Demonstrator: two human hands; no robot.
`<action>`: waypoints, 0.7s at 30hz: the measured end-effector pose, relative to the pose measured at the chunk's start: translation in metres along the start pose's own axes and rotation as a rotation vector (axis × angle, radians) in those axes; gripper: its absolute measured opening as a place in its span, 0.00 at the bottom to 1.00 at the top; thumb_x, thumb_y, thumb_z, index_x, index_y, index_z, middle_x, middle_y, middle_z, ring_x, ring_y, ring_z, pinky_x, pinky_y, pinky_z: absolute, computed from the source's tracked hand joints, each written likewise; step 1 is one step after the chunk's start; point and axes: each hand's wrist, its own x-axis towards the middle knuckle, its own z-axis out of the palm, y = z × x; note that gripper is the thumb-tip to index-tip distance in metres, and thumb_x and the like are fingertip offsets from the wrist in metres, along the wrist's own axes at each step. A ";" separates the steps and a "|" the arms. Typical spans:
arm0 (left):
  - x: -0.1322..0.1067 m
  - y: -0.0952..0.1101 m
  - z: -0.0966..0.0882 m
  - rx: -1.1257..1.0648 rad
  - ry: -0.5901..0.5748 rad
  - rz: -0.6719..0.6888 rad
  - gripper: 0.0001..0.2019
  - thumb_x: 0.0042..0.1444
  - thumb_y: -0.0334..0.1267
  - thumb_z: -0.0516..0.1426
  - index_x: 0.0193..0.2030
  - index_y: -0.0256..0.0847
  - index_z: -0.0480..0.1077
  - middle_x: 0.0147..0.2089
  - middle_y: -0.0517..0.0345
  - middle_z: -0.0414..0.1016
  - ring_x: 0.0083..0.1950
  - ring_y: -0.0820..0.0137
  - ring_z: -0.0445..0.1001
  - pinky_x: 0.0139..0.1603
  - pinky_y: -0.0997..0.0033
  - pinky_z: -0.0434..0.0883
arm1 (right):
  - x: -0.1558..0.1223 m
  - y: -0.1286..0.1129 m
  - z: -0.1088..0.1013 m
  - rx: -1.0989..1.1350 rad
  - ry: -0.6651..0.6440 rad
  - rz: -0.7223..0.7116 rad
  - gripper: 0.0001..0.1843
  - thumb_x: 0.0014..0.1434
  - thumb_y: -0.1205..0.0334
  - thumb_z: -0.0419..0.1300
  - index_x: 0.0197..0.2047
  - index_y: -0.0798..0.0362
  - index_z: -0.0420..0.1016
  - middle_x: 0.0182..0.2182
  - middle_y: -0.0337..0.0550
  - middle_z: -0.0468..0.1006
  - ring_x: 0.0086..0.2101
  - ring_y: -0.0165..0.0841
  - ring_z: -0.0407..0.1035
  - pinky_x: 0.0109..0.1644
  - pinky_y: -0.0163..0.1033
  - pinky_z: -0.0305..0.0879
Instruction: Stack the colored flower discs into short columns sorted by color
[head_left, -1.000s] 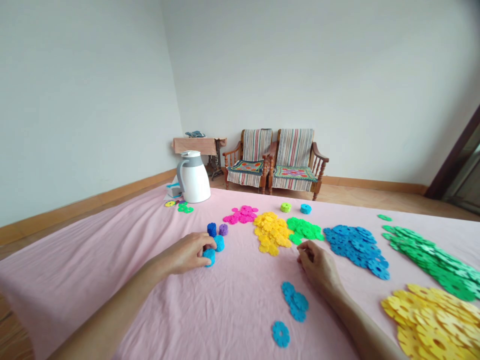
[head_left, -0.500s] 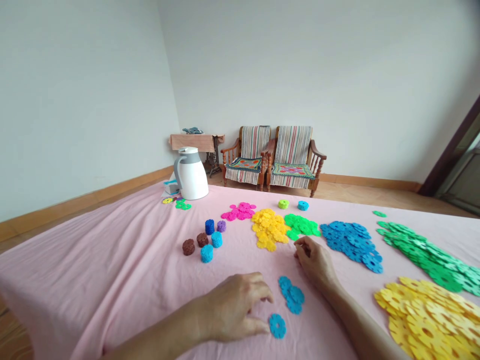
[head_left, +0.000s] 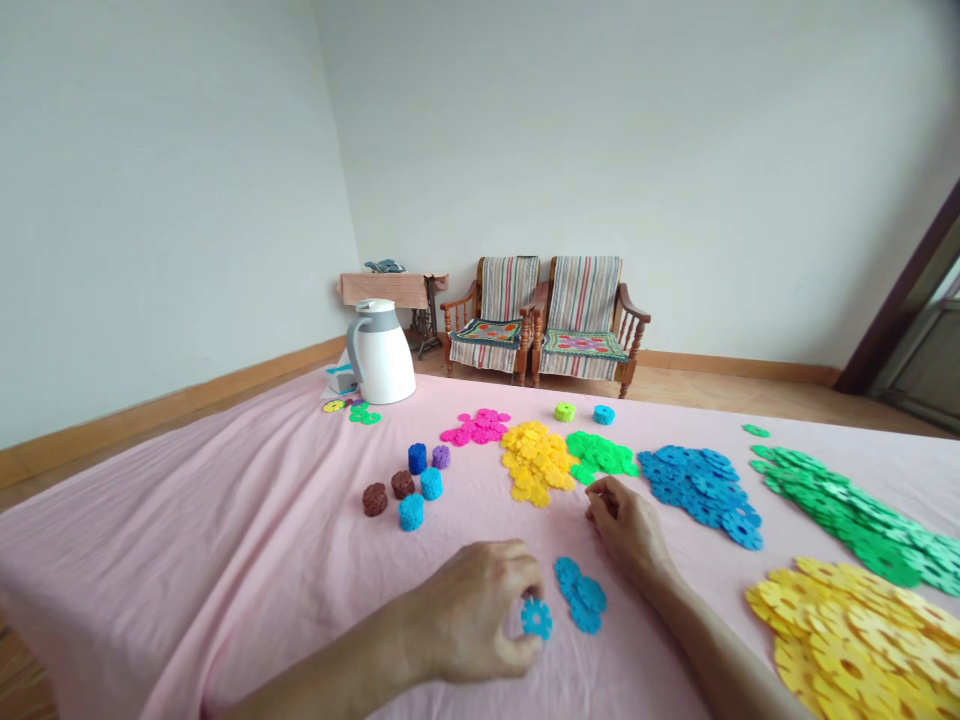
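A light-blue notched plastic disc (head_left: 536, 620) is pinched by its edges between the thumb and fingers of my left hand (head_left: 480, 610). Just right of it, a few overlapping light-blue discs (head_left: 581, 595) lie flat on the pink cloth. My right hand (head_left: 626, 520) rests on the cloth beyond them, close to the small yellow pile (head_left: 536, 462) and the bright green pile (head_left: 602, 455). Its fingers are curled together, and whatever they may hold is hidden. Left of the hands stand short disc stacks: two light blue (head_left: 411, 512), two brown (head_left: 375, 499), one dark blue (head_left: 417, 459), one purple (head_left: 441, 457).
Larger piles of blue (head_left: 701, 490), green (head_left: 855, 515) and yellow discs (head_left: 862, 635) spread along the right. Pink discs (head_left: 476, 427), a lime stack (head_left: 565, 411) and another blue stack (head_left: 604, 414) lie farther back. A white jug (head_left: 386, 355) stands at the far left.
My left hand has closed on the single light-blue disc and lifted its edge, bringing it slightly up and left. My right hand has barely moved.
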 end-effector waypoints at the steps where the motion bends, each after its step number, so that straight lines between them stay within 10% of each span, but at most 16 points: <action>1: -0.003 -0.005 -0.008 0.005 0.042 -0.040 0.10 0.42 0.33 0.59 0.35 0.40 0.68 0.33 0.61 0.69 0.32 0.73 0.67 0.33 0.76 0.65 | 0.000 0.000 0.000 -0.003 0.000 0.000 0.11 0.52 0.60 0.48 0.33 0.52 0.69 0.22 0.38 0.76 0.24 0.32 0.69 0.29 0.34 0.58; 9: -0.028 -0.083 -0.070 0.108 0.420 -0.337 0.09 0.45 0.31 0.54 0.35 0.39 0.67 0.30 0.62 0.66 0.27 0.75 0.64 0.28 0.76 0.62 | -0.001 -0.001 0.000 -0.027 0.012 0.001 0.11 0.52 0.60 0.48 0.34 0.52 0.69 0.23 0.39 0.77 0.25 0.33 0.70 0.29 0.34 0.57; 21: -0.042 -0.107 -0.064 0.154 0.255 -0.373 0.08 0.43 0.32 0.54 0.32 0.40 0.68 0.33 0.62 0.66 0.30 0.74 0.66 0.29 0.77 0.61 | 0.000 0.001 0.001 -0.022 0.006 0.004 0.11 0.53 0.60 0.48 0.34 0.51 0.69 0.24 0.39 0.77 0.26 0.33 0.70 0.29 0.34 0.57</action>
